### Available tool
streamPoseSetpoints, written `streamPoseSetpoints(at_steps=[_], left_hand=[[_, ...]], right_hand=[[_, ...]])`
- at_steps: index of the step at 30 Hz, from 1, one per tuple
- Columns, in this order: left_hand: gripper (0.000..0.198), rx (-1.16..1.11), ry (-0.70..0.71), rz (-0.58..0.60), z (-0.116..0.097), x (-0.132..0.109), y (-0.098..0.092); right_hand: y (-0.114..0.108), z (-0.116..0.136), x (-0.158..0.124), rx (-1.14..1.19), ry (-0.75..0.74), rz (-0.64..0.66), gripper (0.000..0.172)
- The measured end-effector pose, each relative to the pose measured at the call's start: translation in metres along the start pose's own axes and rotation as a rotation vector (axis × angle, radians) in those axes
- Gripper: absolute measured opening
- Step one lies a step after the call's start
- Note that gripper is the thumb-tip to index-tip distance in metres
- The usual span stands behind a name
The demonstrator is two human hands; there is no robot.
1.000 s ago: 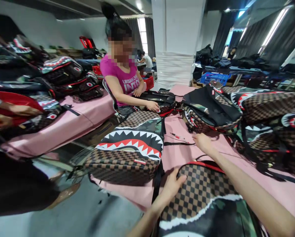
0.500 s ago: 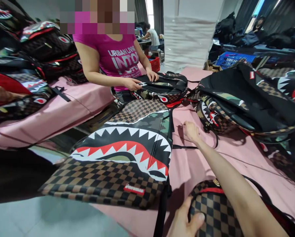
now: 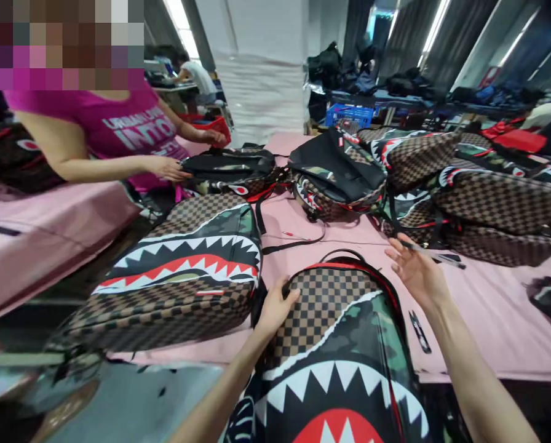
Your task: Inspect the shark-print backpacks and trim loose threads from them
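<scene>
A checkered backpack with a camouflage patch and shark teeth [image 3: 335, 320] lies in front of me. My left hand [image 3: 278, 307] grips its upper left edge, thumb on top. To the right of the backpack, my right hand [image 3: 416, 271] is raised over the pink table with its fingers apart; a slim pen-like item [image 3: 435, 253] shows at its fingertips, and whether it is held is unclear. Black thread snips [image 3: 420, 332] lie below that hand. A second shark-mouth backpack [image 3: 187, 271] rests to the left. A red pen [image 3: 294, 235] lies on the table beyond.
Across the pink table [image 3: 483, 307], a person in a magenta shirt [image 3: 137, 132] touches a black backpack [image 3: 233, 163]. More backpacks [image 3: 501, 197] are piled at the back right. A wrapped white stack [image 3: 261, 74] stands behind.
The view has swung right. The near backpack now shows its shark front, and my left hand is at its upper edge. My right hand has moved from the table's middle to the backpack's right side.
</scene>
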State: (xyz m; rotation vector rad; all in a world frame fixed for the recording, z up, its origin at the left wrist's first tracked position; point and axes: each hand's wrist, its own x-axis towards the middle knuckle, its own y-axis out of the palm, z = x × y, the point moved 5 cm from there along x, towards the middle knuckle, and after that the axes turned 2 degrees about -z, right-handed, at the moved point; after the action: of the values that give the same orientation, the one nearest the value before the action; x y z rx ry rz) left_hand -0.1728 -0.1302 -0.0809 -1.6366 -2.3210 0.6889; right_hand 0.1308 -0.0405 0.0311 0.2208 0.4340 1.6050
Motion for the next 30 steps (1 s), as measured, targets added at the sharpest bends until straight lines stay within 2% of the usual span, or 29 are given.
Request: streamPoseSetpoints(at_steps=[2,4,6,8,11,13,16,19,21,24,27,30], left_hand=[[0.044,0.207,0.148,-0.114,-0.031,-0.002,-0.004],[0.036,0.387,0.328,-0.141,-0.071,-0.008,0.008],[0.031,0.532,0.511,-0.085,-0.109,-0.015,0.036],[0.032,0.654,0.643,0.006,-0.135,-0.017,0.071],[0.039,0.795,0.778,0.119,-0.154,-0.017,0.117],[0.048,0.866,0.881,0.152,-0.159,-0.019,0.135],[0.064,0.959,1.013,0.180,-0.167,-0.023,0.146],[0.068,1.064,1.085,0.352,-0.179,-0.024,0.149],[0.063,1.109,1.040,0.535,-0.189,-0.023,0.147],[0.048,1.031,0.727,0.776,-0.199,-0.016,0.139],[0.032,0.733,0.311,1.016,-0.194,-0.014,0.136],[0.028,0.346,-0.024,1.223,-0.176,-0.017,0.142]], right_hand=[[-0.039,-0.012,-0.038,0.063,-0.023,-0.077,0.036],[-0.059,-0.035,-0.066,0.087,-0.047,-0.115,0.038],[-0.064,-0.059,-0.085,0.078,-0.064,-0.119,0.033],[-0.063,-0.077,-0.098,0.058,-0.109,-0.144,0.028],[-0.064,-0.091,-0.109,0.016,-0.198,-0.207,0.039],[-0.068,-0.095,-0.112,-0.075,-0.217,-0.219,0.046],[-0.074,-0.098,-0.114,-0.253,-0.195,-0.226,0.046],[-0.077,-0.097,-0.117,-0.290,-0.171,-0.257,0.038],[-0.075,-0.092,-0.121,-0.297,-0.199,-0.268,0.032],[-0.066,-0.079,-0.128,-0.383,-0.320,-0.236,0.021],[-0.056,-0.074,-0.133,-0.495,-0.397,-0.210,0.018],[-0.055,-0.078,-0.136,-0.532,-0.378,-0.317,0.017]])
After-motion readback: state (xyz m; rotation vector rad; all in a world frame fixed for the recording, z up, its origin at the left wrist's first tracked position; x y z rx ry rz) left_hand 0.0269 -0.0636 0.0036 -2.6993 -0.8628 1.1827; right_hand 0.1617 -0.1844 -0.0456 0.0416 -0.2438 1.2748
